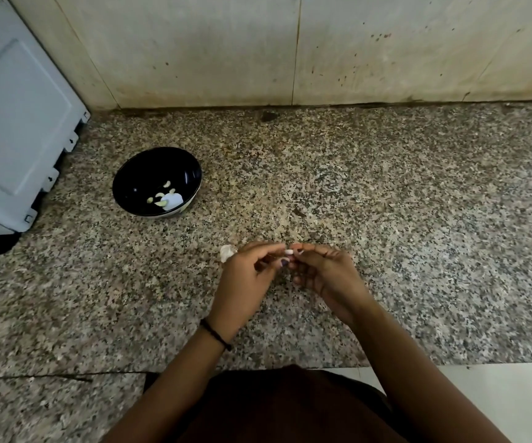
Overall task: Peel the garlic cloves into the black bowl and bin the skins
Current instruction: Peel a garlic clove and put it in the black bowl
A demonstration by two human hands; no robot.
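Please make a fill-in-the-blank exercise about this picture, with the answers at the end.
1. Several peeled garlic cloves lie inside the round ____ bowl.
2. That bowl stands on the speckled granite counter, to the ____ of the left hand.
3. That hand and the right hand pinch a small white garlic clove, not yet in the ____.
Missing words: black; left; bowl.

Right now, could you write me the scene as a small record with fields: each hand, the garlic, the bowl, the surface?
left hand: pinches the garlic clove at its fingertips
right hand: pinches the same clove from the other side
garlic clove: small, white, held above the counter
whitish garlic piece: at the left hand's far edge; held or lying, unclear
black bowl: on the counter, far left of the hands, peeled cloves inside
counter: speckled granite
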